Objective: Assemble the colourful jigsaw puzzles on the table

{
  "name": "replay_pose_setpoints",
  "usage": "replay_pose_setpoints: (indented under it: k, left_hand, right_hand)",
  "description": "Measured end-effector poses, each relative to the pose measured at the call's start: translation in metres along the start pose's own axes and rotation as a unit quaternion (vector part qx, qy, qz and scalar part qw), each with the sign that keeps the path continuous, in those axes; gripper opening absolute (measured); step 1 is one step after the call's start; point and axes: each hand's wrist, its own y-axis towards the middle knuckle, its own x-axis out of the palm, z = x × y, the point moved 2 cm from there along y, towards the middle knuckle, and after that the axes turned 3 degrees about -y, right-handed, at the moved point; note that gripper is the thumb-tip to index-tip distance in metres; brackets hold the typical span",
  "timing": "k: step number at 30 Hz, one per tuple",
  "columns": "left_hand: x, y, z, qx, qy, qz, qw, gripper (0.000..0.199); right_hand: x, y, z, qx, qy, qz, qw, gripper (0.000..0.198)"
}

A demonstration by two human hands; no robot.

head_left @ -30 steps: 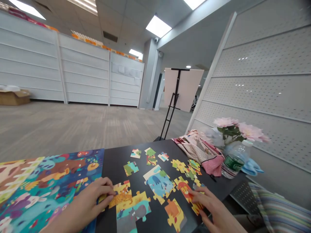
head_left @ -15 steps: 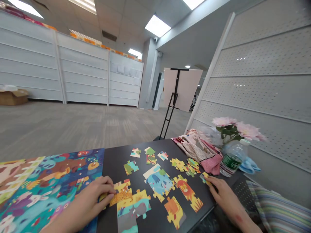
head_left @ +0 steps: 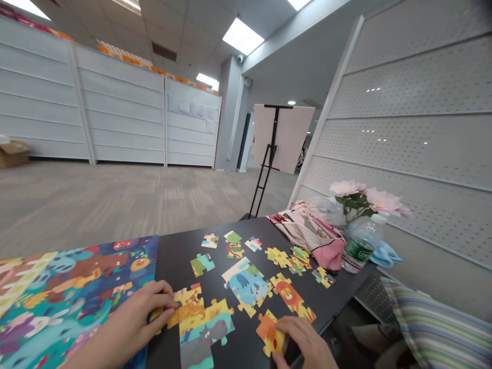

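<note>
My left hand [head_left: 151,312] is closed, pinching a yellow puzzle piece largely hidden under the fingers. It lies against the leopard puzzle section [head_left: 188,306], which touches the hippo puzzle section [head_left: 205,335]. At the table's near edge, my right hand [head_left: 305,341] has its thumb and fingers at the right side of an orange-and-yellow puzzle piece [head_left: 268,330], covering part of it. Between and beyond the hands lie the blue elephant section [head_left: 248,287] and the lion section [head_left: 291,294]. A small blue-and-yellow piece [head_left: 323,277] rests farther right.
Several loose pieces, one of them a green-and-blue piece [head_left: 202,263], lie toward the back of the black table [head_left: 172,256]. A colourful picture sheet [head_left: 88,287] covers the left side. A pink cloth [head_left: 307,233], a plastic bottle [head_left: 359,248] and flowers [head_left: 365,197] stand at the right.
My right hand has let go of the small blue-and-yellow piece and moved left and nearer to the orange-and-yellow one. The left hand keeps its hold beside the leopard section.
</note>
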Motion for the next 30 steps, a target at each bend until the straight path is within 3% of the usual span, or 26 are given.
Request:
replay_pose_setpoints:
  k: [7, 12, 18, 30]
  left_hand:
    - [-0.001, -0.002, 0.002, 0.003, -0.003, 0.011, 1.000, 0.032]
    - [-0.002, -0.002, 0.003, 0.005, 0.000, 0.013, 1.000, 0.031]
    - [-0.001, -0.002, 0.002, 0.004, 0.001, 0.015, 1.000, 0.033]
    - [0.000, -0.001, 0.002, 0.013, -0.010, 0.020, 1.000, 0.035]
  right_hand:
    - [-0.044, 0.003, 0.078, 0.149, -0.013, 0.109, 0.983, 0.031]
    - [-0.038, 0.000, 0.119, 0.170, 0.024, 0.052, 0.984, 0.031]
    - [-0.025, -0.003, 0.124, 0.166, 0.046, 0.040, 0.984, 0.034]
    - [-0.025, 0.003, 0.121, 0.153, 0.054, 0.002, 0.987, 0.041]
